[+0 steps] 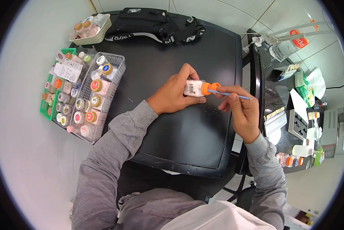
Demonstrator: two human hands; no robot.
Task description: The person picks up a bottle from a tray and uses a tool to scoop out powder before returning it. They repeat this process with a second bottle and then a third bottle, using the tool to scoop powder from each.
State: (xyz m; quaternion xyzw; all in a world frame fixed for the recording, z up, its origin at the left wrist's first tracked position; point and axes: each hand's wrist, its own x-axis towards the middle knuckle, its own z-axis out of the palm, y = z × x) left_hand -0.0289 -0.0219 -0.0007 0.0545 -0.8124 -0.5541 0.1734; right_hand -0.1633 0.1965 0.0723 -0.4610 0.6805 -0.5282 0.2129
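Note:
My left hand (pixel 176 92) is closed around a small clear bottle (pixel 194 87) of pale powder with a barcode label and an orange neck. The bottle is tilted on its side, its orange top pointing toward my right hand. My right hand (pixel 240 109) pinches a thin blue stick (pixel 233 94), whose far end meets the orange mouth of the bottle. At that mouth an orange flip lid (pixel 215 86) stands out. Whether the stick's tip is inside the opening cannot be made out. White specks (pixel 215 111) are scattered on the black table below my hands.
On the left, a grey basket (pixel 120 63) and a green basket (pixel 45 105) hold several capped jars. Behind them is a cream basket (pixel 105 28). A black strapped bag (pixel 141 25) lies along the black table's (pixel 172 142) back edge. At right, a side counter holds shade guides (pixel 275 118) and bottles.

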